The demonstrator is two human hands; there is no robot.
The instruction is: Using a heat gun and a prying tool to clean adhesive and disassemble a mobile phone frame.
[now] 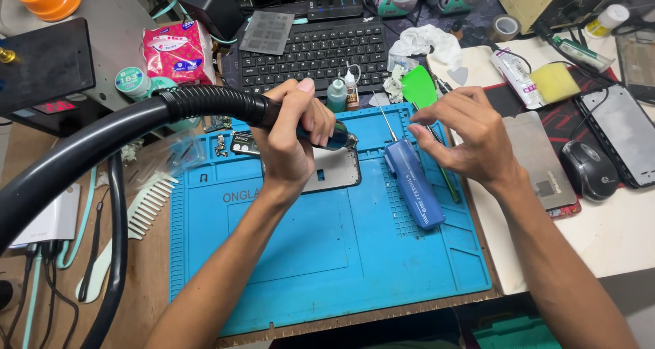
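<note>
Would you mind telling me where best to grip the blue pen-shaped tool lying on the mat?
Probably around the thick blue tool body at mid-length, coming from above; it lies flat on the blue mat, and its thin metal tip points away toward the keyboard.

The left hand [290, 134] hides the hot-air tool's [321, 134] grip — its black hose [82, 151] runs off-frame left.

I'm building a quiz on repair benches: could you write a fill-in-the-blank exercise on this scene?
1. The left hand grips the handle of a black corrugated ____.
2. The phone frame lies on a ____ silicone work mat.
3. The blue pen-shaped tool lies beside the ____ hand.
4. Behind the mat stands a black ____.

Missing words: hose; blue; right; keyboard
</note>
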